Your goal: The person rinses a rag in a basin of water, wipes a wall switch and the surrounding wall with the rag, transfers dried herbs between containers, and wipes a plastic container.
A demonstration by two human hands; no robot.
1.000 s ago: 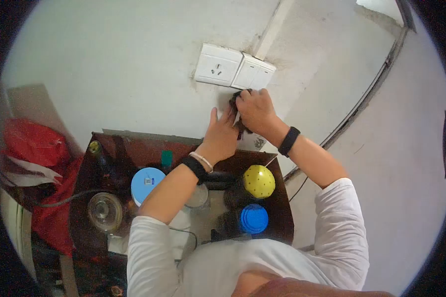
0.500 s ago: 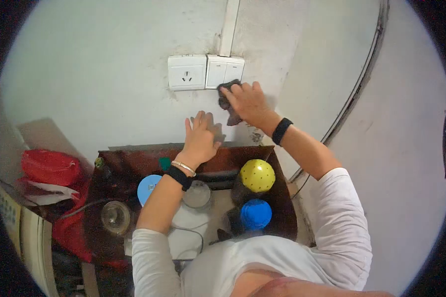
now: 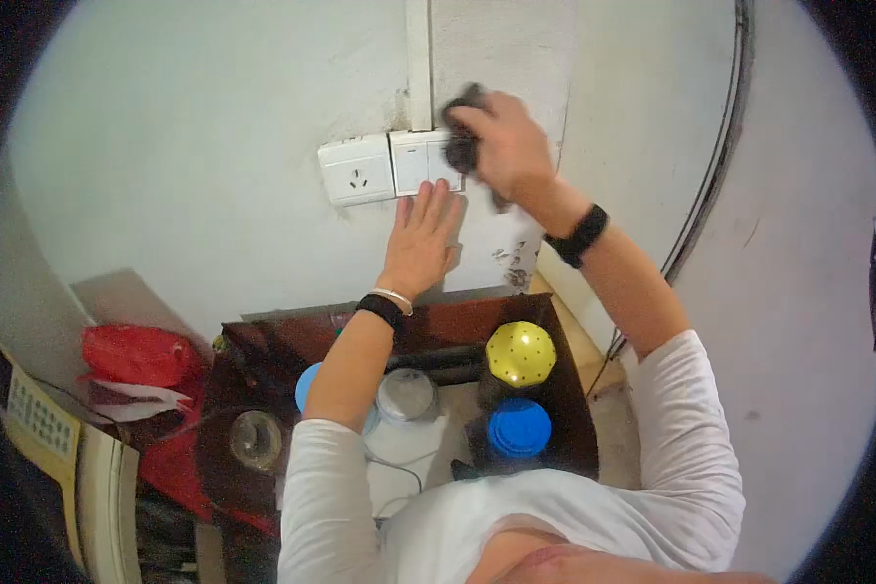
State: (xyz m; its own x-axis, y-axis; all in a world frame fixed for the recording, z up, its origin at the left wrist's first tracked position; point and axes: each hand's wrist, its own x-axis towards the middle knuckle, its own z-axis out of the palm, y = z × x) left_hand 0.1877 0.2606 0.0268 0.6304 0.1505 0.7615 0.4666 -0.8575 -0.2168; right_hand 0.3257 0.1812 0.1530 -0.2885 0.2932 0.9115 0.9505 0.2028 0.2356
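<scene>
My right hand (image 3: 518, 146), a little blurred by motion, grips a dark crumpled cloth (image 3: 464, 131) at the right edge of the white light switch (image 3: 412, 164). A loose end of the cloth hangs below the hand. My left hand (image 3: 421, 238) has its fingers spread and pointing up, with the fingertips at the lower edge of the switch and nothing in its grasp. Left of the switch is a white wall socket (image 3: 357, 173). A white cable duct (image 3: 418, 68) runs up the wall from the switch.
Below the hands, a dark red-brown cabinet (image 3: 448, 319) bears a yellow dotted lid (image 3: 521, 353), a blue lid (image 3: 519, 428), a clear round container (image 3: 407, 395) and a glass lid (image 3: 256, 440). Red bags (image 3: 141, 355) lie at the left. A dark-edged frame (image 3: 711, 175) stands at the right.
My right hand has moved up with the cloth, from under the switch to its right side. My left hand has risen to the switch's lower edge. The view has shifted.
</scene>
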